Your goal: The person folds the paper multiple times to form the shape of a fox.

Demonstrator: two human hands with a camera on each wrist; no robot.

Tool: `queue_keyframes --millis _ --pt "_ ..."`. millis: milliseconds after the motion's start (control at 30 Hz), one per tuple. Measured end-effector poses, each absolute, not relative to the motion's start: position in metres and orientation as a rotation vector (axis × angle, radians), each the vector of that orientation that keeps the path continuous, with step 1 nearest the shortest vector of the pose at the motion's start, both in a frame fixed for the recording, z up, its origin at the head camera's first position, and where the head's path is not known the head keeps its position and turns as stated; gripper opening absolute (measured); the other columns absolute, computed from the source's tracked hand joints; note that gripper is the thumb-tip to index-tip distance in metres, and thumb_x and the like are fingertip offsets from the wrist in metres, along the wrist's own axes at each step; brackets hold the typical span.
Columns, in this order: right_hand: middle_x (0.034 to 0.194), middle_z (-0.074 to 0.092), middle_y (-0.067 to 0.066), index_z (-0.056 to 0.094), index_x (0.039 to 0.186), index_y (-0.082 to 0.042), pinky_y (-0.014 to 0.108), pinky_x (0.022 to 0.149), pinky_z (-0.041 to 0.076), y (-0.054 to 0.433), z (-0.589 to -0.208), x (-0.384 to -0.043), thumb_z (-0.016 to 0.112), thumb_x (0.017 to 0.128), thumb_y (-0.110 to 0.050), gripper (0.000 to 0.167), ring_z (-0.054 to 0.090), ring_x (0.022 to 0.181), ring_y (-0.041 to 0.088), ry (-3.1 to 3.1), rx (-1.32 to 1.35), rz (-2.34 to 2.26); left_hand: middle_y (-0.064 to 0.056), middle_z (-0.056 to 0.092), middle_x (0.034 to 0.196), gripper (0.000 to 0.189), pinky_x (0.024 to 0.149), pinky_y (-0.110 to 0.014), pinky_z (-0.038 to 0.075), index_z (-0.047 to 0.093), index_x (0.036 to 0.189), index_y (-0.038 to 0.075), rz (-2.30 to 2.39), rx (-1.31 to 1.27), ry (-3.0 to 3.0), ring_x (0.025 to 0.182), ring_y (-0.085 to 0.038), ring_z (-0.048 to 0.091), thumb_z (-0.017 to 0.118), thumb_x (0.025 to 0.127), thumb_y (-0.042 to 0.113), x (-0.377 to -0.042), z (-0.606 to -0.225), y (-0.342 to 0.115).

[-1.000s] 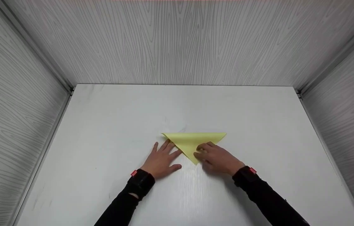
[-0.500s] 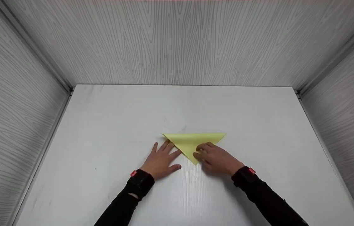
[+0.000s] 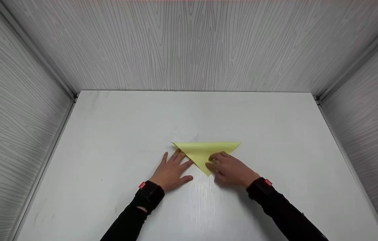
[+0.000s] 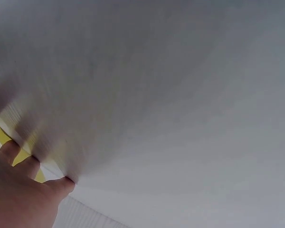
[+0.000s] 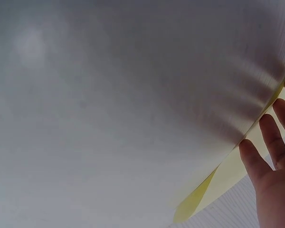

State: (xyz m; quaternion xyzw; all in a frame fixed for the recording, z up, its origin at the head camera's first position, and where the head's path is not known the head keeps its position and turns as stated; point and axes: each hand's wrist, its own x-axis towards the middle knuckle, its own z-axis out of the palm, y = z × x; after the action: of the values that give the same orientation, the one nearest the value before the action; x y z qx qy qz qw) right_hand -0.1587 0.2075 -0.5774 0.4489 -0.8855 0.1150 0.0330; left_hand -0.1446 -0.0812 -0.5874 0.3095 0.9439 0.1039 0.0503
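A yellow sheet of paper (image 3: 197, 153), folded into a triangle, lies on the white table, its long edge at the back and one corner toward me. Beside its left slanted edge my left hand (image 3: 171, 173) rests palm down, fingers spread and fingertips right at that edge. My right hand (image 3: 232, 170) is over the right part, bent fingers touching the paper and hiding some of its right edge. In the right wrist view, fairly straight fingers (image 5: 272, 140) meet the paper (image 5: 195, 202) with their tips. The left wrist view has the left hand (image 4: 21, 192) with yellow paper behind its fingers.
The white tabletop (image 3: 125, 120) spreads around the paper. Grey wood-grain panels stand at the back (image 3: 189, 47), left (image 3: 11, 134) and right (image 3: 370, 127). Both wrists wear black bands (image 3: 150, 194) below dark sleeves.
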Motion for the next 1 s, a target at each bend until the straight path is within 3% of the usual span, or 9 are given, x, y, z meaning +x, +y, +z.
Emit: queue_keyframes --millis 333,467,600,700,800,1000 --pt "0.123 0.065 0.008 0.075 0.119 -0.016 0.041 0.097 0.052 0.205 -0.576 -0.159 0.059 0.102 -0.016 0.023 0.06 0.114 0.028 -2.769 1.375 0.342 -0.008 0.035 0.165 0.067 0.118 -0.068 0.022 0.042 0.159 0.031 0.31 0.954 2.878 0.156 -0.034 0.023 0.056 0.1 0.06 -0.14 -0.585 -0.083" --pt "0.123 0.065 0.007 0.075 0.118 -0.016 0.041 0.099 0.051 0.205 -0.575 -0.158 0.059 0.102 -0.014 0.024 0.06 0.114 0.027 -2.775 1.375 0.375 -0.008 0.044 0.159 0.058 0.118 -0.063 0.028 0.052 0.153 0.027 0.3 0.981 2.901 0.152 -0.032 0.033 0.057 0.102 0.055 -0.141 -0.582 -0.084" --pt "0.12 0.066 0.007 0.076 0.118 -0.016 0.041 0.098 0.051 0.206 -0.575 -0.16 0.061 0.1 -0.013 0.024 0.061 0.113 0.026 -2.745 1.381 0.382 -0.006 0.065 0.132 0.032 0.11 -0.05 0.045 0.072 0.121 0.017 0.271 1.056 3.018 0.131 -0.026 0.057 0.059 0.104 0.041 -0.146 -0.579 -0.083" --pt "0.118 0.067 0.007 0.077 0.117 -0.015 0.041 0.097 0.052 0.206 -0.575 -0.16 0.063 0.099 -0.013 0.023 0.062 0.111 0.027 -2.719 1.386 0.388 -0.003 0.071 0.107 0.02 0.097 -0.043 0.053 0.074 0.097 0.014 0.278 1.109 3.128 0.109 -0.023 0.066 0.061 0.103 0.029 -0.15 -0.577 -0.078" --pt "0.117 0.067 0.008 0.077 0.116 -0.015 0.041 0.096 0.052 0.205 -0.575 -0.161 0.063 0.099 -0.013 0.022 0.062 0.11 0.028 -2.709 1.39 0.402 -0.002 0.07 0.097 0.018 0.089 -0.039 0.054 0.074 0.094 0.012 0.317 1.163 3.194 0.099 -0.022 0.066 0.062 0.102 0.023 -0.152 -0.574 -0.071" --pt "0.117 0.068 0.008 0.077 0.115 -0.015 0.041 0.096 0.051 0.203 -0.577 -0.162 0.062 0.099 -0.013 0.022 0.061 0.11 0.027 -2.719 1.391 0.393 -0.004 0.062 0.094 0.012 0.075 -0.035 0.05 0.074 0.095 0.011 0.326 1.193 3.325 0.085 -0.022 0.057 0.066 0.099 0.019 -0.155 -0.572 -0.056"
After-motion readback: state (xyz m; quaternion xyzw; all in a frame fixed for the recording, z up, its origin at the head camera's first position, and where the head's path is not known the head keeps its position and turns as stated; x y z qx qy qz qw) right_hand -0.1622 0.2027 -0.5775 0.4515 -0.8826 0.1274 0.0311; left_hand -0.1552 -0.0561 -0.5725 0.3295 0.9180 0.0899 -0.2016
